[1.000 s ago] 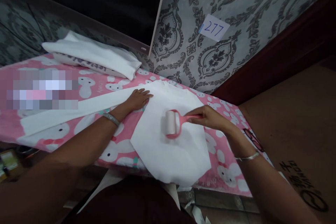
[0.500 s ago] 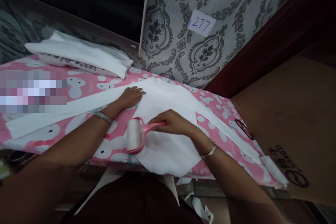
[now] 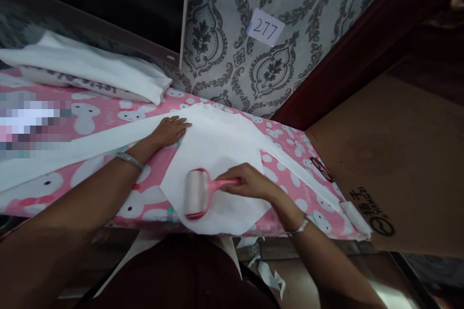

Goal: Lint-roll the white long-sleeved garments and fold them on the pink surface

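A white long-sleeved top lies spread on a pink, bunny-patterned cloth, its sleeves stretched out to both sides. My left hand lies flat on the top near the shoulder, fingers extended. In my right hand is the pink handle of a lint roller, the fingers wrapped round it. The roller's white cylinder is over the lower left part of the top; whether it presses on the fabric I cannot tell.
Folded white clothing lies at the back left, below a dark screen. Scissors and a white roll are near the right edge, beside a large cardboard box. Paper scraps are below the front edge.
The lint roller in my right hand has moved right, from the left edge of the top onto its body. My left hand stays at the shoulder. The view has shifted slightly right.
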Action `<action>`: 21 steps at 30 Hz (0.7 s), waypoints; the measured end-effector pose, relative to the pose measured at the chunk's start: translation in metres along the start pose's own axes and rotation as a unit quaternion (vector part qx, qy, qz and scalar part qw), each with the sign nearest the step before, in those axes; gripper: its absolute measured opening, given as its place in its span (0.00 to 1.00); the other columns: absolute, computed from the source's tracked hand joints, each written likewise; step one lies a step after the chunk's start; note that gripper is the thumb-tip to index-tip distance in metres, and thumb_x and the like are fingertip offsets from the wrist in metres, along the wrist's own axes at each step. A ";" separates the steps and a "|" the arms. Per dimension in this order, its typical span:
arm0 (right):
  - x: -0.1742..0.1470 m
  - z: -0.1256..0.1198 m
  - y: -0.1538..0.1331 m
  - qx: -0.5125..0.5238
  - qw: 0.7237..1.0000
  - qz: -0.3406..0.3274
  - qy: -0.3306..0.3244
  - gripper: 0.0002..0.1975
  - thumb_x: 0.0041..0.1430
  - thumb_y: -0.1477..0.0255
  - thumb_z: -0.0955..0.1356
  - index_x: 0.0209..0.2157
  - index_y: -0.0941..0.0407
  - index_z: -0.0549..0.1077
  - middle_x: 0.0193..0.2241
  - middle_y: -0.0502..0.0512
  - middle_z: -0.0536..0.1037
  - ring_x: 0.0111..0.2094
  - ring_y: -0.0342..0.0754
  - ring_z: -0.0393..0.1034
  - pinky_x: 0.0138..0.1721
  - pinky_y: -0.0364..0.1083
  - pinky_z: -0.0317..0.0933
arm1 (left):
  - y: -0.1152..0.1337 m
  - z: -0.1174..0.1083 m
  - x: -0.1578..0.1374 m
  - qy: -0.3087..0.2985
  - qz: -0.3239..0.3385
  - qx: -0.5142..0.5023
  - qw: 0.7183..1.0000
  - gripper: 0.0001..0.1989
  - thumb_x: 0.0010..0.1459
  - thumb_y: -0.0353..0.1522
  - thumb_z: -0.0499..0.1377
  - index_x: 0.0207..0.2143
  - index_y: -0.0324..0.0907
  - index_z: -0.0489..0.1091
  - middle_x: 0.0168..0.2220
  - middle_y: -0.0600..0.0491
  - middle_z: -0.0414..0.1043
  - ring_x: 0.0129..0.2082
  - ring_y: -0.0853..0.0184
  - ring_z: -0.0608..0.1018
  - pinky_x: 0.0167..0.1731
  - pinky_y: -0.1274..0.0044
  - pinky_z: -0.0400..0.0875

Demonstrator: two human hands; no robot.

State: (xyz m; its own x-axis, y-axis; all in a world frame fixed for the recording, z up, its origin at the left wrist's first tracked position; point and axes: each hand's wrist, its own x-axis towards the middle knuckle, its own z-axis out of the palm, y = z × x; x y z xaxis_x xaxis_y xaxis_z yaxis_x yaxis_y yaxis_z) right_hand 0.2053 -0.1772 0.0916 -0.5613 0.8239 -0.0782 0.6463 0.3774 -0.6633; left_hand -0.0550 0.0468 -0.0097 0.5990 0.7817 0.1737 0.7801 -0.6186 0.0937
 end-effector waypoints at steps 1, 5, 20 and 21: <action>0.012 0.009 -0.009 -0.003 1.000 -0.026 -0.003 0.15 0.61 0.65 0.69 0.47 0.53 0.80 0.39 0.53 0.84 0.36 0.47 0.76 0.40 0.43 0.64 | 0.000 0.000 0.000 -0.001 -0.001 0.003 1.000 0.26 0.65 0.37 0.43 0.63 0.50 0.62 0.67 0.52 0.59 0.66 0.56 0.61 0.60 0.63 0.55; 0.018 0.010 -0.020 0.001 0.998 -0.066 -0.012 0.15 0.61 0.65 0.70 0.48 0.54 0.80 0.39 0.54 0.83 0.38 0.47 0.76 0.41 0.43 0.64 | -0.001 0.000 0.000 -0.010 0.002 0.006 1.000 0.26 0.66 0.38 0.42 0.64 0.50 0.62 0.67 0.52 0.58 0.66 0.56 0.60 0.61 0.63 0.54; -0.029 0.020 -0.010 -0.017 0.999 0.022 0.040 0.14 0.62 0.64 0.68 0.46 0.53 0.80 0.36 0.53 0.83 0.32 0.44 0.73 0.35 0.42 0.62 | -0.001 0.004 0.003 0.007 -0.008 -0.014 1.000 0.26 0.64 0.37 0.45 0.63 0.52 0.63 0.67 0.53 0.60 0.66 0.55 0.60 0.61 0.61 0.54; -0.014 0.028 -0.016 -0.012 0.999 -0.009 0.033 0.14 0.62 0.64 0.68 0.47 0.53 0.80 0.36 0.53 0.83 0.33 0.45 0.73 0.37 0.42 0.62 | 0.000 0.003 0.002 0.006 -0.009 -0.013 1.000 0.25 0.64 0.37 0.45 0.63 0.52 0.63 0.67 0.53 0.60 0.66 0.56 0.61 0.61 0.62 0.54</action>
State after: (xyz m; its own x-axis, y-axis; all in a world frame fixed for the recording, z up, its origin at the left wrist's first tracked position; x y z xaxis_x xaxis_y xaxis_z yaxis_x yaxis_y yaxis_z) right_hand 0.1877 -0.2067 0.0823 -0.5390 0.8421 -0.0168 0.6491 0.4026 -0.6454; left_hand -0.0535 0.0487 -0.0119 0.5822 0.7919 0.1843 0.7860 -0.6061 0.1217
